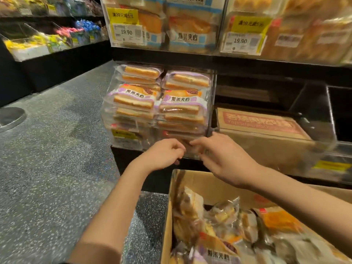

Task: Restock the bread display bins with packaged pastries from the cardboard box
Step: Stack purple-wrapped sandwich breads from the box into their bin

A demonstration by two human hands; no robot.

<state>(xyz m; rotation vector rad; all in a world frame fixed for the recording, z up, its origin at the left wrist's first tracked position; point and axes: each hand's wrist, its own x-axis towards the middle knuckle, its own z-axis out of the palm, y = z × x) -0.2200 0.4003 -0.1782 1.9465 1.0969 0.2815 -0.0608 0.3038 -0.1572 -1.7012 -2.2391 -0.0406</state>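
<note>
Left hand: the left hand [165, 151] is at the lower front edge of the clear bin, fingers curled; whether it pinches a wrapper there cannot be told through the blur.
Right hand: the right hand [226, 159] is just beside it, fingers loosely stretched toward the same edge, tips near a blurred packet; its hold cannot be told.
Clear bin: the clear bin [211, 103] directly above both hands holds two stacked columns of packaged pastries [137, 101], sliced sandwich bread in purple-and-white wrappers printed 紫米夹心.
Bin tag: a yellow label [124, 134] sits on the bin's lower left front, text unreadable.
Cardboard box: the open cardboard box [213, 185] lies below the hands, under the right forearm, full of loose pastry packets [224, 221], one at the bottom edge also reading 紫米夹心.
Second carton: a closed carton [266, 138] with red printing, blurred, sits in the bin space to the right.
Upper shelf: more bread packets [190, 29] with blue labels; two price tags [127, 33] read 19.90, a yellow one above reads 39元.
</note>
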